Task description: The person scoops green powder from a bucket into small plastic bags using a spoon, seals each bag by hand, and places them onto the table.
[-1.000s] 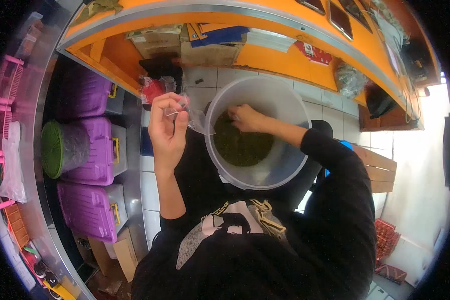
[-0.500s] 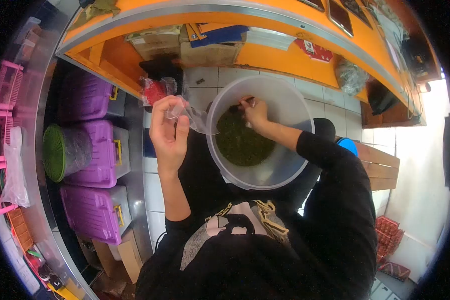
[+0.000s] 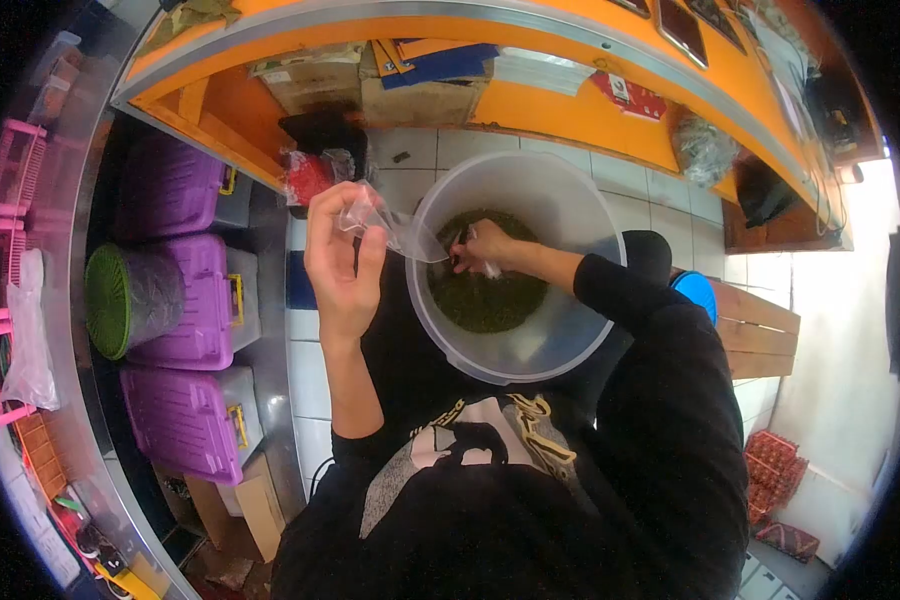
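1. The left hand (image 3: pixel 342 270) pinches a clear bag (image 3: pixel 382 226) between thumb and curled fingers; the bag is see-through, so its edges and its mouth are hard to make out.
2. The right hand (image 3: pixel 488 250) is down inside the tub (image 3: pixel 580 205), at the green stuff (image 3: pixel 490 303). Its fingers are bent; their tips are partly hidden, and whether they grip anything cannot be told. A small pale bit shows beside them, too blurred to name.
3. The tub stands between the person's legs, its open top facing the camera. Its outer wall is mostly out of sight.
4. The bag's long axis slants from the left hand down to the right, its narrow end over the tub's left side; contact with the rim is unclear.
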{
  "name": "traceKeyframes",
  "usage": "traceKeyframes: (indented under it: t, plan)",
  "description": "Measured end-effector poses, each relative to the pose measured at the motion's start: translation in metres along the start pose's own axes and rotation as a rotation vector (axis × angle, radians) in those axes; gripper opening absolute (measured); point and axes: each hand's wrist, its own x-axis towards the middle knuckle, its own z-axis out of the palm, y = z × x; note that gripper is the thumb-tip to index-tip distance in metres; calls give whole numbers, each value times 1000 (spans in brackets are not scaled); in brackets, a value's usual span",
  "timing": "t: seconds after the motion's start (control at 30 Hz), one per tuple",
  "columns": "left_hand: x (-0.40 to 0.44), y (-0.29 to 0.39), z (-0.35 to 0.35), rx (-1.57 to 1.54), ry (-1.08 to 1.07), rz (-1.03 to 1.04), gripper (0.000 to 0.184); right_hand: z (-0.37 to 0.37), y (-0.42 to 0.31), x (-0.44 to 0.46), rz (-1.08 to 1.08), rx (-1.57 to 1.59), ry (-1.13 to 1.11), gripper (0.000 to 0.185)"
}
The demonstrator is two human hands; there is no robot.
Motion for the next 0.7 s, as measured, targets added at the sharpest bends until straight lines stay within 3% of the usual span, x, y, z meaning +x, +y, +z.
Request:
traceKeyframes:
  t: [0.17, 0.4, 0.5, 0.57, 0.7]
  plan:
    - [0, 4, 3, 21, 4, 14, 31, 15, -12, -21, 38, -131, -84, 14]
    - [-1, 13, 2, -26, 21, 62, 33, -17, -67, -65, 9, -12, -76, 22]
    - [-1, 15, 3, -57, 4, 91, 35, -39, -86, -104, -99, 102, -71, 16]
    - [0, 14, 7, -72, 1, 106, 37, -46, -97, -141, -301, 192, 31, 20]
    - [-2, 12, 26, -91, -37, 90, 43, -65, -108, -193, -430, 311, 229, 18]
